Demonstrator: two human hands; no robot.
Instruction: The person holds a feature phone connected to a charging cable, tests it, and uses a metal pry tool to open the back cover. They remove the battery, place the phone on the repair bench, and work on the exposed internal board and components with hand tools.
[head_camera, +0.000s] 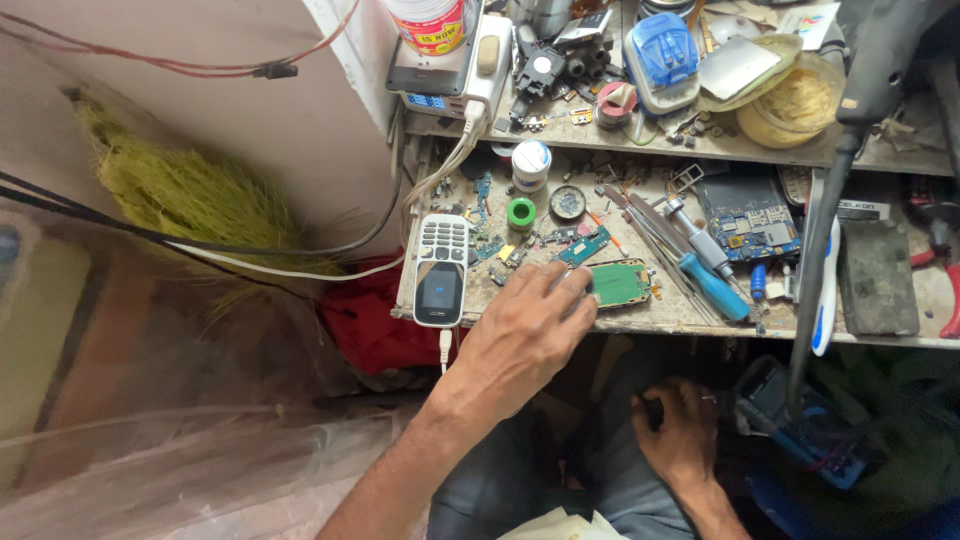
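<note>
While keypad phone (441, 268) lies at bench's (640, 318) left edge, I see left hand (525, 335) spread flat, fingertips (578, 284) touching green circuit board (620, 282), gripping nothing. Blue screwdriver (712, 282) just right. Right hand (680, 432) below bench, curled; hold unclear.

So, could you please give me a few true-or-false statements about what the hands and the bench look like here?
1. The left hand rests its fingers on the green circuit board. True.
2. The keypad phone lies at the right end of the bench. False: it lies at the left edge, with a cable plugged in.
3. The right hand is below the bench edge, by the lap. True.
4. The blue-handled screwdriver is held in the right hand. False: it lies on the bench.
</note>
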